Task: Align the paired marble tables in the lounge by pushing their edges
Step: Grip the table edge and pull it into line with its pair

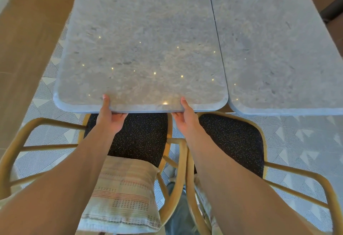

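While a person leaned over two chairs, both bare hands gripped the near edge of the left marble table (141,40). That grey, mottled top had rounded corners, and small points of light were reflected on its polished surface. The left hand (111,118) held the edge left of its middle, thumb lying flat on top of the slab and fingers curled underneath. The right hand (185,119) held the same edge further right, near the rounded near-right corner, with its thumb on top and its fingers hooked under the rim in the same way.

Just to the right stood the right marble table (278,49), of matching stone. The long sides of the two tops ran close together, with a thin dark seam between them; I could not tell whether they touched. The near edge of the right table sat slightly nearer than that of the left one, so the two near edges were not quite level.

Below the hands, two wooden-framed chairs stood side by side, pushed up to the tables. The left chair (141,134) had a dark speckled seat, and a pale striped cushion (122,194) rested on its near part. The right chair (233,142) had the same speckled seat. Under everything lay a patterned floor (306,142) of pale triangles and fine stripes, and a brown wooden strip (27,49) ran along the far left.
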